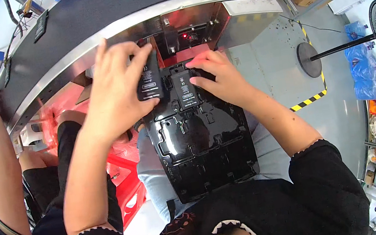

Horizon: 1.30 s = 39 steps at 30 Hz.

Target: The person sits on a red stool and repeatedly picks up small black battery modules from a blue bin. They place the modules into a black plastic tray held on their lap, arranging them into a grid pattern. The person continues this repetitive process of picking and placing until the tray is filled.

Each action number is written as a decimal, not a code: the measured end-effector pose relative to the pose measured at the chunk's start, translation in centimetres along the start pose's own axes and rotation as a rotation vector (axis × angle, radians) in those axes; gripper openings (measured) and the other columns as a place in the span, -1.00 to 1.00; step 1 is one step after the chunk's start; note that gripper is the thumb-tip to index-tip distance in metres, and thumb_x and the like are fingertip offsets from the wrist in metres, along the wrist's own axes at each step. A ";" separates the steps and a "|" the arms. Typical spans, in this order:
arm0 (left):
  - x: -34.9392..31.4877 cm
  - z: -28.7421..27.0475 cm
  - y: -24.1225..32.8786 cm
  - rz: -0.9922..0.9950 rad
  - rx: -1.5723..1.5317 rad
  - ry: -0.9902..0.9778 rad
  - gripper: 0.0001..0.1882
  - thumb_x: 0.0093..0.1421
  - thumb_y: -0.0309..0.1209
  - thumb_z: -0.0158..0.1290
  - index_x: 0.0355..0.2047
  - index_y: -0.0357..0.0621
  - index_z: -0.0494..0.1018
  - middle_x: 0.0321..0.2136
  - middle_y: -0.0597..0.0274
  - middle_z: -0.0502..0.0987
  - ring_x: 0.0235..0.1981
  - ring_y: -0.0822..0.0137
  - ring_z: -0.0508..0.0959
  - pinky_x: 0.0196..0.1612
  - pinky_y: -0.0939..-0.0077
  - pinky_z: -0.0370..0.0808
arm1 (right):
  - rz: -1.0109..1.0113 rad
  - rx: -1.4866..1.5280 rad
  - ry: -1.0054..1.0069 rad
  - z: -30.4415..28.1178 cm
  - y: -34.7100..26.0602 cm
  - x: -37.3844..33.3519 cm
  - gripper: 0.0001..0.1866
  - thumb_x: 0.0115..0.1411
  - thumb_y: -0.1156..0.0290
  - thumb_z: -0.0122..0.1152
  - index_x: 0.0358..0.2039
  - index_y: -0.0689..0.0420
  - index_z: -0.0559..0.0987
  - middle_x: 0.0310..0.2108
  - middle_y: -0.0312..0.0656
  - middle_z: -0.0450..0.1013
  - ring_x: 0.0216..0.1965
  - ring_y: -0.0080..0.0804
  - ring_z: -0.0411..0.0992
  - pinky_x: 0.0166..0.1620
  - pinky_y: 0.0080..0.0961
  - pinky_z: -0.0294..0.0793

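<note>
Along the far edge of the black tray (235,164), one battery pack (187,92) lies flat in the moulding. At the far-left corner, the left hand (116,87) grasps a second pack (149,85) between thumb and fingers. The right hand (225,75) has thumb and forefinger at the right side of the battery pack (whether pinching or merely touching, I cannot tell). In my judgement, packs are best gripped by their long sides, kept square to the moulding and never flexed or pressed hard on the face. Clearance looks tightest past the far edge, where a red light (185,35) sits beneath the metal rail (179,6); sideways room looks widest off the right edge, above the grey floor (270,76).
</note>
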<state>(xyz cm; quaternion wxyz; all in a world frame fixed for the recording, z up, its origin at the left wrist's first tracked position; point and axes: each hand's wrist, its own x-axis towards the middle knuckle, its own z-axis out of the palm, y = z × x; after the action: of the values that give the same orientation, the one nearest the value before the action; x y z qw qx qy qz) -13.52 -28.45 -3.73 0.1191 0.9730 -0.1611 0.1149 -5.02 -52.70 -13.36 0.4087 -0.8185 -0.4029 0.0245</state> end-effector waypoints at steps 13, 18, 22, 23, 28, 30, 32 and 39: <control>-3.7 9.2 -0.1 -0.098 -0.255 0.103 -0.44 0.02 -0.49 0.15 0.11 -0.14 0.41 0.13 -0.02 0.33 0.28 -0.04 0.23 0.32 0.06 0.13 | -0.078 0.043 0.082 -1.4 -1.9 -0.2 -0.77 0.14 0.44 0.26 -0.18 0.20 0.59 -0.22 -0.13 0.46 -0.09 -0.18 0.42 0.00 -0.35 0.39; -2.0 8.6 -0.7 0.085 -0.304 -0.063 -0.45 0.01 -0.51 0.18 0.08 -0.13 0.44 0.05 0.05 0.41 0.20 0.02 0.32 0.26 0.09 0.21 | -0.064 0.077 0.068 -0.7 -2.0 0.3 -0.77 0.14 0.45 0.26 -0.17 0.19 0.59 -0.23 -0.13 0.46 -0.10 -0.19 0.42 -0.01 -0.35 0.39; -2.8 9.0 -2.2 -0.072 -0.388 0.019 -0.51 -0.06 -0.45 0.28 -0.04 -0.17 0.53 -0.08 0.13 0.48 0.02 0.06 0.43 0.15 0.19 0.31 | -0.083 0.105 0.067 -1.3 -2.8 1.1 -0.79 0.14 0.47 0.26 -0.20 0.20 0.60 -0.23 -0.12 0.47 -0.10 -0.20 0.44 -0.01 -0.35 0.41; -3.4 9.1 -2.6 -0.161 -0.427 0.015 -0.52 -0.06 -0.44 0.29 -0.06 -0.18 0.54 -0.08 0.13 0.48 0.02 0.05 0.43 0.15 0.21 0.31 | -0.089 0.107 0.077 -1.6 -3.1 1.3 -0.80 0.14 0.48 0.27 -0.21 0.21 0.60 -0.23 -0.12 0.48 -0.12 -0.20 0.45 -0.02 -0.36 0.41; -4.9 11.8 -2.0 -0.291 -0.464 0.179 -0.57 -0.06 -0.41 0.32 -0.11 -0.11 0.58 0.00 0.10 0.45 0.13 0.03 0.35 0.22 0.17 0.25 | -0.168 0.116 0.142 -3.0 -3.6 3.6 -0.84 0.14 0.51 0.26 -0.25 0.24 0.61 -0.26 -0.12 0.51 -0.21 -0.23 0.50 -0.12 -0.42 0.47; -5.2 12.3 -1.5 -0.330 -0.449 0.271 -0.58 -0.06 -0.37 0.33 -0.13 -0.09 0.58 0.12 0.06 0.38 0.23 0.00 0.27 0.27 0.13 0.19 | -0.222 0.086 0.151 -4.0 -4.5 5.1 -0.83 0.17 0.52 0.24 -0.21 0.22 0.64 -0.22 -0.14 0.53 -0.16 -0.35 0.49 -0.09 -0.50 0.46; -5.5 12.4 -1.2 -0.384 -0.376 0.346 -0.57 -0.08 -0.33 0.35 -0.15 -0.11 0.58 0.16 0.03 0.34 0.24 -0.03 0.26 0.28 0.12 0.19 | -0.436 -0.025 0.271 -5.1 -4.9 8.4 -0.84 0.13 0.45 0.27 -0.26 0.18 0.64 -0.32 -0.13 0.53 -0.27 -0.29 0.51 -0.24 -0.49 0.48; -2.8 3.1 -1.7 -0.153 -0.327 0.546 -0.81 0.09 -0.55 0.17 -0.24 -0.15 0.55 -0.15 0.14 0.58 -0.05 0.15 0.54 0.08 0.29 0.41 | -0.368 -0.485 0.086 -8.4 -0.4 25.9 -0.45 0.10 0.29 0.29 0.09 0.26 0.47 0.22 0.05 0.28 0.22 -0.06 0.26 0.27 -0.26 0.22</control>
<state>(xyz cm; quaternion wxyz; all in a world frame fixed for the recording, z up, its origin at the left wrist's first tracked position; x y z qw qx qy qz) -14.98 -26.93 -7.68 0.3208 0.8834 -0.0661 0.3350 15.27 -40.43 -0.05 0.2158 -0.8058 -0.5208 -0.1812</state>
